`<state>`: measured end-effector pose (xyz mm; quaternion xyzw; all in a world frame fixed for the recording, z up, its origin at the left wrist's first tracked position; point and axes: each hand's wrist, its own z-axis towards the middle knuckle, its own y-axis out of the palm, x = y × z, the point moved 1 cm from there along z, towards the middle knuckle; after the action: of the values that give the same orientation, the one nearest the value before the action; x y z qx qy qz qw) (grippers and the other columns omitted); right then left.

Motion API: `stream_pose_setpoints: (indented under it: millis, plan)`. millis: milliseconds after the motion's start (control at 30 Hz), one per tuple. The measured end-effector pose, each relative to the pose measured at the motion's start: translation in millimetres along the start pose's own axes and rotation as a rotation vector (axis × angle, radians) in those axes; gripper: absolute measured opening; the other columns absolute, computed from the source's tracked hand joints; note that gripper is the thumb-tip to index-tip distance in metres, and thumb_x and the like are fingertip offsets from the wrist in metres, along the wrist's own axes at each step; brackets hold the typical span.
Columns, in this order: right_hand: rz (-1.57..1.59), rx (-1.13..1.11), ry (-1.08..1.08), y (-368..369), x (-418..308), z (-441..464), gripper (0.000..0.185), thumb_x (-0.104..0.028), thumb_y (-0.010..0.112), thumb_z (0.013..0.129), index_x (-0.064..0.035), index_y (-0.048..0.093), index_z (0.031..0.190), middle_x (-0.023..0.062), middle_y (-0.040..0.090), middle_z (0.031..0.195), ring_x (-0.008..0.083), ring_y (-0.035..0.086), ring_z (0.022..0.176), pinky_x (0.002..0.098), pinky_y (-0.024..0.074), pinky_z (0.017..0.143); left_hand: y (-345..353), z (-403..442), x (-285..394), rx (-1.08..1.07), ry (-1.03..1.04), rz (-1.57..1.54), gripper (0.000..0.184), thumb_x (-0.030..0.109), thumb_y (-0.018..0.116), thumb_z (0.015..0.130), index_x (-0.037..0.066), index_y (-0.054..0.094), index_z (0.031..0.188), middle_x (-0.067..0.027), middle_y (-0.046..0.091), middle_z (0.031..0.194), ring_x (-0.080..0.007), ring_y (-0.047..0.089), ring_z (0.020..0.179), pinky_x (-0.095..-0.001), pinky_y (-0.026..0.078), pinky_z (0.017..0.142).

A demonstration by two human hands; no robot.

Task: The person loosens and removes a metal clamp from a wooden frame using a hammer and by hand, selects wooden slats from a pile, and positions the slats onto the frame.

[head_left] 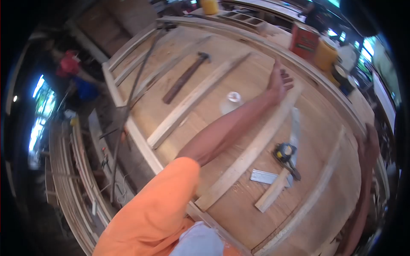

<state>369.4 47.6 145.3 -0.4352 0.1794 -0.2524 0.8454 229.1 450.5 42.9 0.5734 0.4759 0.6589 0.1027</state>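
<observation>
My left hand (280,82) reaches over a wooden frame panel (226,123), close to its far rail, thumb raised and fingers apart, holding nothing. A pale wooden slat (252,149) runs just beside that wrist. My right hand (369,138) is at the panel's right edge; blur hides how its fingers lie. A hammer (185,79) rests on the panel between two slats. Partly behind my left forearm stands a whitish container (232,101). Nearer me lie a black and yellow tape measure (283,151), a silvery metal strip (263,176) and a short wood piece (272,190).
A long metal bar (139,85) crosses the panel's left end. Long boards (70,183) are stacked at lower left. Beyond the far rail stand a red box (304,39) and a yellow container (325,54). Another person in red (68,64) is at far left.
</observation>
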Motion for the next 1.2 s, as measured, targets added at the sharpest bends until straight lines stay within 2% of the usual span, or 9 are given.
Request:
stream_pose_setpoints:
  millis: [200,333,633,667,700,767,933,1000,1200]
  plan:
    - [-0.079,0.058,-0.139,6.6,20.0,28.4,0.061,-0.046,0.079,0.088,0.0004,0.066,0.124,0.0202,0.070,0.121,0.0415,0.067,0.111,0.0496,0.0526,0.095,32.4,-100.4,-34.4,-0.242,-0.009,1.150,0.077,0.051,0.064,0.102,-0.006,0.046,0.151,-0.0190,0.061,0.131,-0.0241,0.063,0.111,-0.0383,0.052,0.098]
    - [-0.081,0.067,-0.129,37.4,61.1,57.5,0.057,-0.042,0.079,0.089,-0.0009,0.066,0.126,0.0195,0.070,0.121,0.0406,0.066,0.113,0.0510,0.0501,0.098,54.4,-228.9,-8.3,-0.531,0.041,1.262,0.052,0.018,0.073,0.099,-0.001,0.054,0.143,-0.0104,0.066,0.113,-0.0181,0.065,0.098,-0.0320,0.054,0.086]
    - [-0.129,-0.116,0.026,189.6,166.6,69.6,0.047,-0.045,0.071,0.096,-0.0042,0.064,0.118,0.0203,0.073,0.108,0.0420,0.071,0.103,0.0562,0.0543,0.090,18.9,-381.2,84.1,-0.343,-0.179,1.518,0.041,0.021,0.071,0.100,0.000,0.063,0.135,-0.0154,0.075,0.116,-0.0293,0.071,0.112,-0.0400,0.053,0.099]
    - [-0.176,-0.092,-0.010,223.5,176.6,68.6,0.046,-0.047,0.068,0.098,-0.0042,0.065,0.114,0.0208,0.073,0.106,0.0423,0.072,0.102,0.0567,0.0552,0.090,21.0,-383.8,83.7,-0.398,-0.109,1.659,0.040,0.019,0.071,0.100,0.002,0.064,0.135,-0.0163,0.073,0.118,-0.0326,0.069,0.111,-0.0415,0.053,0.098]
    - [-0.199,-0.334,0.396,226.8,159.6,68.9,0.053,-0.051,0.061,0.101,-0.0033,0.067,0.124,0.0242,0.072,0.117,0.0419,0.069,0.114,0.0540,0.0527,0.100,26.9,-376.7,80.9,-0.433,-0.058,1.806,0.038,0.017,0.071,0.099,0.004,0.064,0.134,-0.0172,0.071,0.120,-0.0359,0.068,0.110,-0.0431,0.053,0.098]
    - [-0.211,-0.293,0.192,254.9,191.9,64.0,0.054,-0.050,0.061,0.101,-0.0026,0.066,0.127,0.0251,0.071,0.121,0.0416,0.067,0.118,0.0531,0.0516,0.102,39.4,-347.6,50.7,-0.713,0.266,2.160,0.036,0.017,0.071,0.092,0.001,0.064,0.124,-0.0155,0.065,0.110,-0.0345,0.062,0.111,-0.0464,0.050,0.099]
    - [-0.235,0.029,-0.149,239.7,220.3,100.3,0.059,-0.050,0.063,0.102,-0.0010,0.064,0.135,0.0273,0.068,0.130,0.0408,0.064,0.126,0.0508,0.0488,0.107,86.1,-260.8,-44.5,-0.687,1.334,2.399,0.025,0.022,0.066,0.085,0.004,0.076,0.098,-0.0157,0.065,0.124,-0.0322,0.056,0.128,-0.0402,0.044,0.107]
    - [-0.120,0.072,-0.203,195.0,186.2,108.4,0.066,-0.045,0.066,0.102,-0.0003,0.056,0.149,0.0282,0.062,0.142,0.0394,0.057,0.136,0.0473,0.0436,0.114,85.6,-230.6,-68.6,-0.691,1.350,2.503,0.028,0.023,0.068,0.085,0.006,0.078,0.104,-0.0147,0.067,0.127,-0.0329,0.053,0.133,-0.0425,0.041,0.111]
    - [0.370,-0.026,-0.184,60.5,-15.1,63.1,0.037,-0.023,0.068,0.102,0.0035,0.070,0.128,0.0213,0.072,0.125,0.0340,0.069,0.118,0.0406,0.0509,0.103,109.2,-209.3,-101.4,-0.571,1.462,2.737,0.035,0.024,0.062,0.091,0.004,0.080,0.113,-0.0192,0.061,0.144,-0.0381,0.044,0.142,-0.0477,0.036,0.115]
